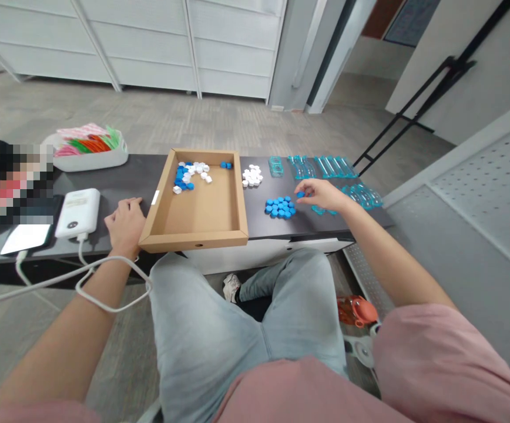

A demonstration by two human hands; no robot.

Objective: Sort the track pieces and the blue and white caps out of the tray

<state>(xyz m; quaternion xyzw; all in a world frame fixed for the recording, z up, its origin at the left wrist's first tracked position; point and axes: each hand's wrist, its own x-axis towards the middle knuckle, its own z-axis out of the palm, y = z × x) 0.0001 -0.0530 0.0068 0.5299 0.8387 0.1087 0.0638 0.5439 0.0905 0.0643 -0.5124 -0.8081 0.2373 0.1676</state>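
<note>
My right hand (319,194) pinches a blue cap (300,194) just right of a cluster of blue caps (280,207) on the dark table. Resting on the table, my left hand (126,222) lies beside the left wall of a shallow cardboard tray (197,239), its fingers partly curled and nothing visible in them. Inside the tray, mixed blue caps (180,178) and white caps (200,168) sit toward the back left, with a few blue ones at the back right. A group of white caps (252,175) stands right of the tray.
Teal clear plastic pieces (302,167) lie in rows at the right of the table (259,226), some under my right hand. At left are a white power bank (77,212) with a cable, a phone (28,238) and a white basket (91,160) of colourful packets. A person sits far left.
</note>
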